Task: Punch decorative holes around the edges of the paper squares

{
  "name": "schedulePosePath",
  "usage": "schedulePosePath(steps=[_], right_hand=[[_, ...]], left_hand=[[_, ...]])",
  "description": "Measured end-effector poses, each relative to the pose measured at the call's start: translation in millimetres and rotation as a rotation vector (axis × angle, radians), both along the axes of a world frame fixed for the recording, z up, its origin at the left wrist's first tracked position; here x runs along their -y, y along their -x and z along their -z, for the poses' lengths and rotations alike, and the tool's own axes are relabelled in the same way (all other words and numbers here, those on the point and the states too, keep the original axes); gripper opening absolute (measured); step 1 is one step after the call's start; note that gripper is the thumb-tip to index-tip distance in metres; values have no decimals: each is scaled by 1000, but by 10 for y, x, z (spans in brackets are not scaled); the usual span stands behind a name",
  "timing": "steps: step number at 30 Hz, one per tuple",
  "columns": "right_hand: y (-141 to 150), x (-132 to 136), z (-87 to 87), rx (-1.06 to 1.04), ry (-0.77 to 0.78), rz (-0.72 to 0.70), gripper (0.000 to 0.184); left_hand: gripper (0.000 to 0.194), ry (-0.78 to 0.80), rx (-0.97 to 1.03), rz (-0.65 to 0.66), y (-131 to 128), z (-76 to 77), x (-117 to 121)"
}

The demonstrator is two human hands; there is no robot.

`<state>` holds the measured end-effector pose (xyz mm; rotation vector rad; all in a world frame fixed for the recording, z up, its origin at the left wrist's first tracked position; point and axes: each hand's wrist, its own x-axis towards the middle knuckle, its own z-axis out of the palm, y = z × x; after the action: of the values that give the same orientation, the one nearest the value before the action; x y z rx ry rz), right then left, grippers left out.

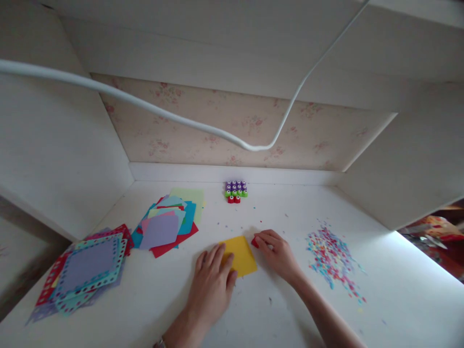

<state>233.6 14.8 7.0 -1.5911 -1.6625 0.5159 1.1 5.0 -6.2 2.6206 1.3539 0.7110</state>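
A yellow square of paper lies on the white tabletop in front of me. My left hand rests flat across the paper's left side, its fingers stretched out. At the paper's right edge, my right hand is closed around a small red craft punch, partly hidden by the fingers. Whether the paper sits inside the punch's slot I cannot tell. Farther back stands a group of similar small punches, with purple and green rows and two red ones in front.
To the left is a pile of plain coloured paper, and nearer me a stack of sheets with punched borders. Bright paper confetti is scattered at the right. A white cable hangs across the view, in front of the floral wall.
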Motion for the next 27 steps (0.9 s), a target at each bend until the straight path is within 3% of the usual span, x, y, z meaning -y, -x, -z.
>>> schedulePosePath(steps=[9,11,17,22,27], right_hand=[[-67,137,102,-115,-83,191,44],[-94,134,134,-105,-49,176,42],[-92,121,121,79,-15,-46,34],[-82,112,147,66,-24,-25,32],[-84,117,164,35,-10,6,30]], left_hand=[[31,46,-31,11,3,-41,29],[30,55,-32,12,1,-63,35],[36,29,-86,3,7,-26,19],[44,2,-135,26,29,57,-4],[45,30,-125,38,27,28,-11]])
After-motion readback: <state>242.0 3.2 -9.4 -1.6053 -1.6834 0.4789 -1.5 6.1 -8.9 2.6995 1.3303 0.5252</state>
